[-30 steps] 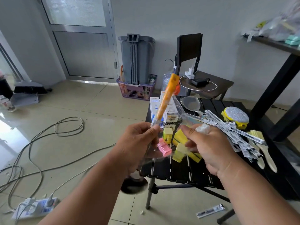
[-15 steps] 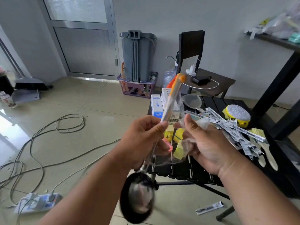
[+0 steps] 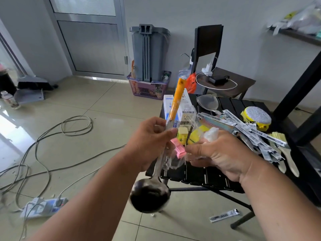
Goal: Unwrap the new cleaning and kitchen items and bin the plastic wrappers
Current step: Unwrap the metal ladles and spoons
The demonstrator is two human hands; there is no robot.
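1. Our left hand (image 3: 150, 141) grips the metal shaft of a ladle (image 3: 157, 168), fingers curled round it; the orange handle rises above the hand and the dark bowl hangs below it, out over the floor.
2. Our right hand (image 3: 224, 154) pinches a clear plastic wrapper (image 3: 175, 161), with a crumpled wad of it bunched above the fingers. The wrapper trails across to the ladle shaft just below the left hand, and we cannot tell whether it is fully off.
3. Beneath and beyond both hands stands a black slatted table (image 3: 199, 176). Just past the fingertips lie small yellow and pink pieces (image 3: 182, 135), and behind them upright cartons (image 3: 169, 108).
4. To the right of the right hand, a heap of printed packaging strips (image 3: 250, 129) spreads over the table, with a round yellow-rimmed scrubber (image 3: 257, 117) beyond it and pale paintbrushes (image 3: 284, 153) at the table edge.
5. Far beyond the left hand, a grey bin (image 3: 149, 53) stands against the wall by a purple basket (image 3: 147, 87), next to a frosted door (image 3: 90, 35).
6. Beyond the right hand, a dark chair (image 3: 224, 80) carries a white cable and a charger.
7. To the left of and below the left arm, the tiled floor (image 3: 107, 119) holds looping cables (image 3: 52, 136) and a power strip (image 3: 43, 206); a dustpan (image 3: 29, 94) sits far left.
8. Below the right forearm, one loose strip (image 3: 224, 215) lies on the floor.
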